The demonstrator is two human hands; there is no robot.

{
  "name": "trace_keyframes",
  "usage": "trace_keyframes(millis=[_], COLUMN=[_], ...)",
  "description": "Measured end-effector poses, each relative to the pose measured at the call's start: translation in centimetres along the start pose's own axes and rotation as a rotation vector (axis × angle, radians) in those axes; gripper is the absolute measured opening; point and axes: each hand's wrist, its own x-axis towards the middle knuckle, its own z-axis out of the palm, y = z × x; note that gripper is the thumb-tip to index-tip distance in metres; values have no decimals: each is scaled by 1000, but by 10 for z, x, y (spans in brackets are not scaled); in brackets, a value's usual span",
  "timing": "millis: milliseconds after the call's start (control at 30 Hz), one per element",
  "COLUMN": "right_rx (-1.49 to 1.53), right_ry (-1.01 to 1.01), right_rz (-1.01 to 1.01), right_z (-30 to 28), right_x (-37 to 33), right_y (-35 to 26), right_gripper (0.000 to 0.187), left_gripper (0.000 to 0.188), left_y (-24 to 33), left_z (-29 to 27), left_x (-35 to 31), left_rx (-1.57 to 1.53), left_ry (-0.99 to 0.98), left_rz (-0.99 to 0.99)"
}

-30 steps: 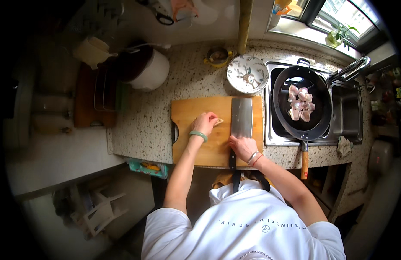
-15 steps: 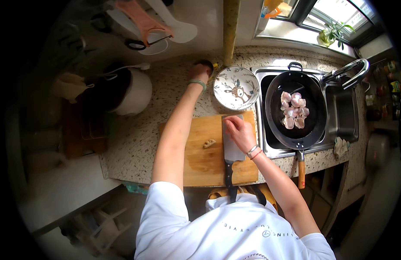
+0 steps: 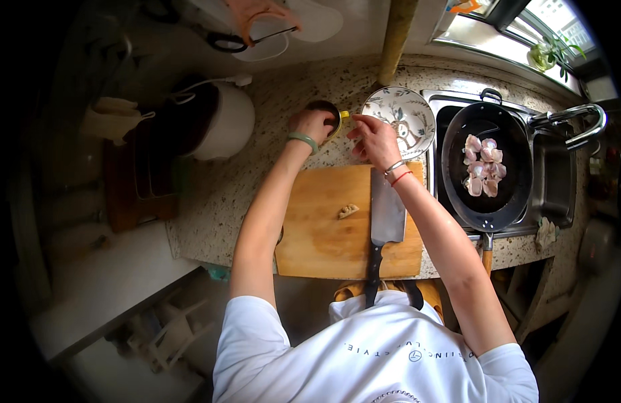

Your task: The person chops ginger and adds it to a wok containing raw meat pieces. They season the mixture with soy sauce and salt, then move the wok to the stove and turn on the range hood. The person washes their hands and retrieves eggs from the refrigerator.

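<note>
Meat (image 3: 485, 168) already in pan (image 3: 456, 195); ginger (image 3: 348, 211) apparently uncut; left hand (image 3: 310, 125) at cup (image 3: 337, 118), can't tell grip; right hand (image 3: 377, 140), fingers apart.

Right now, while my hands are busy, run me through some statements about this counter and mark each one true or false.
1. The left hand is at the small cup with the yellow handle. True.
2. The right hand is gripping the cleaver. False: the cleaver lies on the cutting board, and that hand is beyond it, near the cup.
3. A small tan piece of food lies left of the cleaver. True.
4. The pale pinkish pieces are inside the black pan. True.
5. The patterned plate is left of the cup. False: it is to the cup's right.
</note>
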Motion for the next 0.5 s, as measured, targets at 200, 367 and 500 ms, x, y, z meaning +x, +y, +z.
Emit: trace_keyframes(millis=[200, 367, 500], right_rx=[-80, -153, -174], right_ry=[-40, -46, -46], right_rz=[45, 30, 51], right_z=[13, 19, 20], right_x=[-12, -16, -21], right_y=[18, 25, 18], right_gripper=[29, 30, 30], left_gripper=[25, 20, 17], left_y=[3, 3, -1], left_z=[-6, 2, 13], left_x=[-16, -9, 5], left_rx=[-47, -17, 123], left_ry=[3, 65, 51], left_rz=[-93, -143, -113])
